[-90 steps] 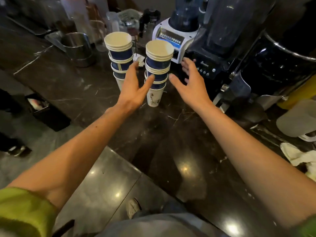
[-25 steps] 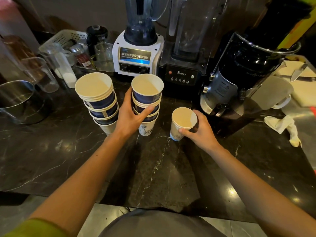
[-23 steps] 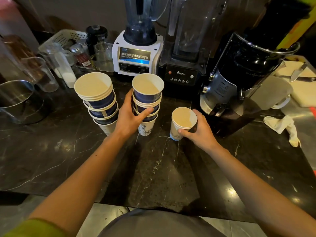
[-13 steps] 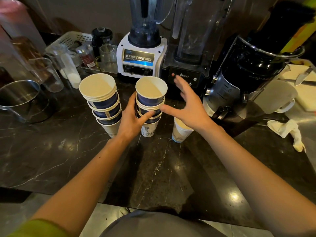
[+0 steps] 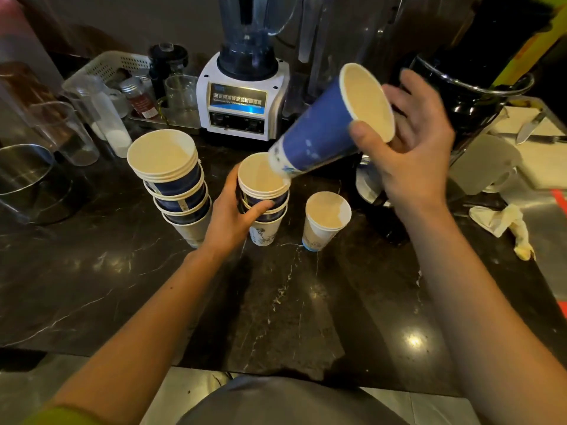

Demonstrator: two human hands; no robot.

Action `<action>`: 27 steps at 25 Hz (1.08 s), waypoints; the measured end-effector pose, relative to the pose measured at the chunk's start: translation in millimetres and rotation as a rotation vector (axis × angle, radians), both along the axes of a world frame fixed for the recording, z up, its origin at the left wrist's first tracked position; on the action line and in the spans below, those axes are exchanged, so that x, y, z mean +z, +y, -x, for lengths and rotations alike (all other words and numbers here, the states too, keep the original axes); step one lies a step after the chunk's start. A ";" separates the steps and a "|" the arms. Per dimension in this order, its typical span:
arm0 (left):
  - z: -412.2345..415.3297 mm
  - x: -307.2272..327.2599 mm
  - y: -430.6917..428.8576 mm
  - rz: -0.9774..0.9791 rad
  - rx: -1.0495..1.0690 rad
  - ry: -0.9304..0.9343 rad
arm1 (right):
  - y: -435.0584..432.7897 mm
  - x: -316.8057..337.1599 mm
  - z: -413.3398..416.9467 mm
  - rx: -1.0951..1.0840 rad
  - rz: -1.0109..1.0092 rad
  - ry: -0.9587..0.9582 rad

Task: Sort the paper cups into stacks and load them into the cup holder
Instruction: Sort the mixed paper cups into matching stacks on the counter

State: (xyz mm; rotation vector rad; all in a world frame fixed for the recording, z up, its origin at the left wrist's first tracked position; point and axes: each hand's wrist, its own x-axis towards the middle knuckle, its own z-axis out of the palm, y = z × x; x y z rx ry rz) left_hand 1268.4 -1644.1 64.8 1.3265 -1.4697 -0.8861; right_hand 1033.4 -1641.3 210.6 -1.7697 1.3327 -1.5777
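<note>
Blue cup (image 5: pixel 319 133) tilted in right hand (image 5: pixel 414 148) grip, left hand (image 5: pixel 236 216) clasping middle stack (image 5: pixel 264 204)

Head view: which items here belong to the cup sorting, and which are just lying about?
Job:
- blue paper cup in right hand
- middle cup stack, gripped by left hand
- leaning left cup stack
- short white cup stack

Lying about:
- white-based blender
- crumpled cloth
- steel pot
</note>
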 end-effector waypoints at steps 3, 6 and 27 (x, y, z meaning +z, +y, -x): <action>4.7 -5.0 -2.9 0.008 -0.005 0.012 | 22.1 -5.8 36.3 -0.082 -0.047 0.060; 5.3 -5.6 -3.0 0.032 0.008 0.017 | 42.2 -22.7 63.7 -0.114 -0.090 0.068; 9.3 -9.0 -1.9 -0.072 -0.041 0.085 | 54.8 -137.9 97.4 -0.191 -0.549 0.392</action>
